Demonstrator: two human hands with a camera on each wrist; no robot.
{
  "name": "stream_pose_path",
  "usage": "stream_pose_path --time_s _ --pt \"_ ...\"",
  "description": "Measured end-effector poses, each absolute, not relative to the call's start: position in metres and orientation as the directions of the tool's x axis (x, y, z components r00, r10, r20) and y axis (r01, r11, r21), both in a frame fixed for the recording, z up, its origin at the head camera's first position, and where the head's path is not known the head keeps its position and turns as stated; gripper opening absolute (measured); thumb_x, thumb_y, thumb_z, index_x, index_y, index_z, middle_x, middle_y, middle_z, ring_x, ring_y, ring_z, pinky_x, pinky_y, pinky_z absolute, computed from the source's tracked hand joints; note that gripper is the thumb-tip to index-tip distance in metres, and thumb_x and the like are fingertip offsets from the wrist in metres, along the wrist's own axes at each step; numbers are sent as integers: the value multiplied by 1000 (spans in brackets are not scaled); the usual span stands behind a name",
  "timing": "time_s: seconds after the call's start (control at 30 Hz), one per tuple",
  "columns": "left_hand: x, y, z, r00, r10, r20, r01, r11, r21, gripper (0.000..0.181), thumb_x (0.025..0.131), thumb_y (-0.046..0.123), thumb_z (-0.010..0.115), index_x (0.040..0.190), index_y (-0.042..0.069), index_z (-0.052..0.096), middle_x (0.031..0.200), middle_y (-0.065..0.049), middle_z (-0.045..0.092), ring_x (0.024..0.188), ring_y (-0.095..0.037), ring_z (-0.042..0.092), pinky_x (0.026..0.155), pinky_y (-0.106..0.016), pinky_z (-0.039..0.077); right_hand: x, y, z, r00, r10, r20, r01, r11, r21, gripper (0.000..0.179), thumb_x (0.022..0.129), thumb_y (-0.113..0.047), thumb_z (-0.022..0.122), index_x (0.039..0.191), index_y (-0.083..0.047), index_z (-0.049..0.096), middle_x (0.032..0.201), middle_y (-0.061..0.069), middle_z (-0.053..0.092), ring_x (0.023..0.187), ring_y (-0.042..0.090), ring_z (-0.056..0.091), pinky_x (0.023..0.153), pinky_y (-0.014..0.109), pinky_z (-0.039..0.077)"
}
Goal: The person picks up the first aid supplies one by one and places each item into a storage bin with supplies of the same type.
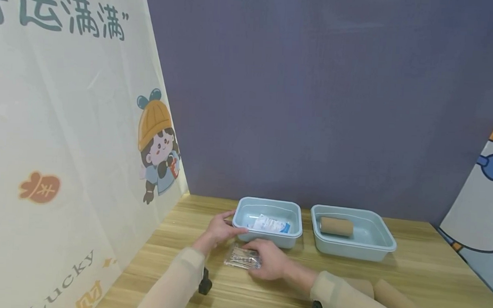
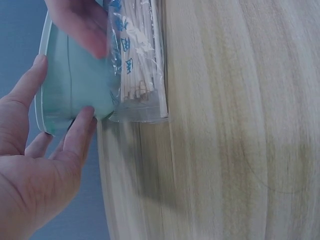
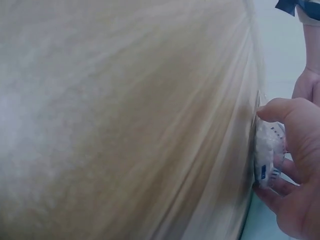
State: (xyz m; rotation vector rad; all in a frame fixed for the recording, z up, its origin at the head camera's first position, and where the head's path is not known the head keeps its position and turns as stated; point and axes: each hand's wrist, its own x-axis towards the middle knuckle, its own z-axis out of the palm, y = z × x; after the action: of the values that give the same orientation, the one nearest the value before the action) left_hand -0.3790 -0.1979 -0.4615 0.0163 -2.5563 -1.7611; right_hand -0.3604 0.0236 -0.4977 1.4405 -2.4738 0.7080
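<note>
In the head view, my left hand [image 1: 220,229] holds the left end of a light blue plastic tub [image 1: 281,239], with thumb and fingers on either side of its corner. A white and blue packet [image 1: 269,223] lies inside this tub. Just in front of it, my right hand [image 1: 269,261] grips a clear bag of cotton swabs [image 1: 239,257] by its right end. Close up in the left wrist view, the bag [image 2: 140,60] lies alongside the tub wall [image 2: 80,75]. The right wrist view has my thumb and fingers about the bag [image 3: 267,155].
A second light blue tub [image 1: 350,249] stands to the right, holding a brown cardboard-coloured roll [image 1: 336,226]. More brown rolls [image 1: 401,304] lie by my right forearm, partly hidden. A dark backdrop [image 1: 316,106] rises behind the wooden table [image 1: 175,243], and a printed sheet [image 1: 84,141] hangs at left.
</note>
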Motion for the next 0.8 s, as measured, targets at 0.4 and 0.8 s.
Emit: stream_pose_path --time_s 0.4,0.8 --pt "-380 -199 -463 -999 -24 32 21 348 937 98 76 21 97 159 6 46 122 -26 73 97 -23 74 82 -30 66 -350 32 -488 -526 -753 395 -849 435 -301 51 78 -19 86 125 -5 72 119 5 76 110 18 72 101 32 61" --pt "-379 -199 -465 -999 -13 38 31 340 940 97 76 20 97 158 5 48 120 -27 74 96 -24 74 82 -31 66 -340 49 -466 -533 -717 449 -846 455 -278 41 81 -20 86 119 -9 75 113 -1 77 105 14 71 95 32 62"
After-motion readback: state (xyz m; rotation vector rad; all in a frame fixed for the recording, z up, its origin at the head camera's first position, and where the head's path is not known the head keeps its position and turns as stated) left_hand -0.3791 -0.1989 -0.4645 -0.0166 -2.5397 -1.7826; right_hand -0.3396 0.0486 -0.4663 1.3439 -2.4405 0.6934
